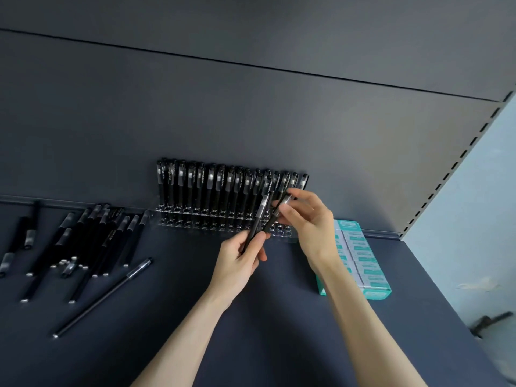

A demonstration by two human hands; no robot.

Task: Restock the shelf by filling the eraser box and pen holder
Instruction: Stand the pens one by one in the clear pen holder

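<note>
A clear pen holder (212,223) stands against the back wall of the dark shelf, its back rows filled with upright black pens (212,185); its front holes show no pens. My left hand (240,261) grips a black pen (261,213) by its lower barrel, tilted up toward the holder. My right hand (304,219) pinches a second black pen (275,216) just above the holder's right front holes. The teal eraser box (360,255) lies to the right, partly hidden by my right wrist, with wrapped erasers in it.
A loose heap of several black pens (83,241) lies on the shelf at the left, with one pen (106,296) apart nearer the front. A slotted shelf upright (458,163) and a pale wall bound the right side.
</note>
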